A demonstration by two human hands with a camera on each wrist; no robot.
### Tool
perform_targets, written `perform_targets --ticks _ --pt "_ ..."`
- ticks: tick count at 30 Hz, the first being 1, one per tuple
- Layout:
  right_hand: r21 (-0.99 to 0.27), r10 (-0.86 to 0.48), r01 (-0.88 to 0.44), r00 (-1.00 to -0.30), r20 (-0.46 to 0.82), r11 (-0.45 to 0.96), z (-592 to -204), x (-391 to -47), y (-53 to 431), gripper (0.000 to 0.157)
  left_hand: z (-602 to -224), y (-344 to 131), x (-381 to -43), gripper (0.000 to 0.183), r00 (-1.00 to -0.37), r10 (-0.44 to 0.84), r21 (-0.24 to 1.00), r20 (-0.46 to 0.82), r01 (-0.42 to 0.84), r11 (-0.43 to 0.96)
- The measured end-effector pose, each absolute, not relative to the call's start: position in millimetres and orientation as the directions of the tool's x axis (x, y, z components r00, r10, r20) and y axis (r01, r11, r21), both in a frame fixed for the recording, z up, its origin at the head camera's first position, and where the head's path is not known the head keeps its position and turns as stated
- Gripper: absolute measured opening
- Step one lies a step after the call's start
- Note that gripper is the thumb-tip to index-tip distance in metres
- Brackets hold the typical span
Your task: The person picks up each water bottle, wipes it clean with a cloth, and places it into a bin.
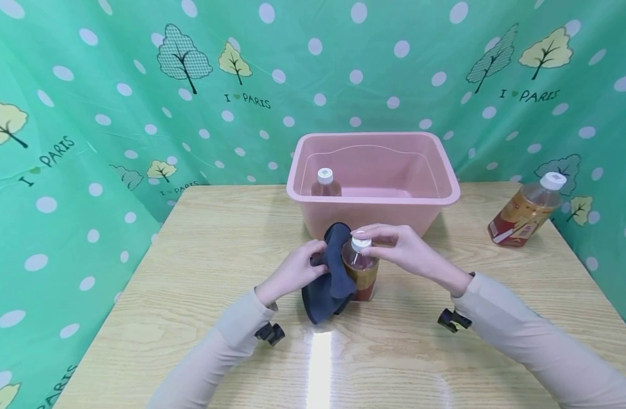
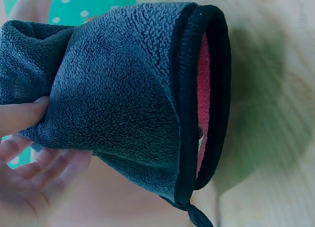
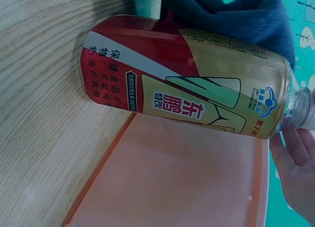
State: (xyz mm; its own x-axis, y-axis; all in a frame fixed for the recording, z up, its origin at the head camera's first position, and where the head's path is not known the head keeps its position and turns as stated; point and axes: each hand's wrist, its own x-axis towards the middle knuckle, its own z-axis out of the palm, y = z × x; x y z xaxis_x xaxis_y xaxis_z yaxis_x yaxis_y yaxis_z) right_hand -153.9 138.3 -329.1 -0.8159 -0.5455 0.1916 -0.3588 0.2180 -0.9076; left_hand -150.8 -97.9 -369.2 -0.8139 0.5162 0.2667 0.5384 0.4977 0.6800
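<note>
In my left hand point(image 1: 295, 271) I pinch a dark blue-grey plush cleaning cloth point(image 2: 123, 84) with black edging and a red inner side. It is folded over and hangs beside a drink bottle point(image 1: 363, 275). My right hand point(image 1: 409, 250) pinches that bottle's white cap point(image 1: 361, 243) between thumb and fingers. The bottle has a red and gold label point(image 3: 177, 101) with Chinese print, and the cloth lies against its left side. In the right wrist view the fingers point(image 3: 295, 148) show at the bottle's neck.
Just behind the hands stands a pink plastic bin point(image 1: 374, 201), with another white-capped bottle point(image 1: 325, 184) inside at its left. A third bottle point(image 1: 525, 213) with the same label stands at the table's right edge. A green dotted curtain point(image 1: 354, 62) hangs behind the wooden table point(image 1: 216, 255).
</note>
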Motion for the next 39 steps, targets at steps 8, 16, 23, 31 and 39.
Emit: perform_targets --ticks 8,16,23,31,39 --pt "-0.911 -0.548 -0.354 -0.815 0.188 0.214 -330 -154 138 0.033 -355 -97 -148 0.019 -0.811 0.499 0.683 0.307 0.553 0.477" --pt "-0.909 -0.546 -0.355 -0.816 0.189 0.216 -330 -154 138 0.034 -358 -97 -148 0.02 -0.81 0.504 0.687 0.299 0.549 0.476" --pt "-0.903 -0.541 -0.366 -0.818 0.197 0.225 -331 -154 138 0.033 -370 -96 -151 0.02 -0.797 0.526 0.673 0.297 0.565 0.477" --pt "-0.899 -0.538 -0.375 -0.817 0.206 0.227 -331 -155 138 0.032 -386 -95 -154 0.017 -0.787 0.556 0.63 0.267 0.579 0.517" --pt "-0.904 -0.546 -0.358 -0.818 0.184 0.233 -331 -155 139 0.033 -400 -95 -157 0.015 -0.793 0.578 0.637 0.191 0.548 0.542"
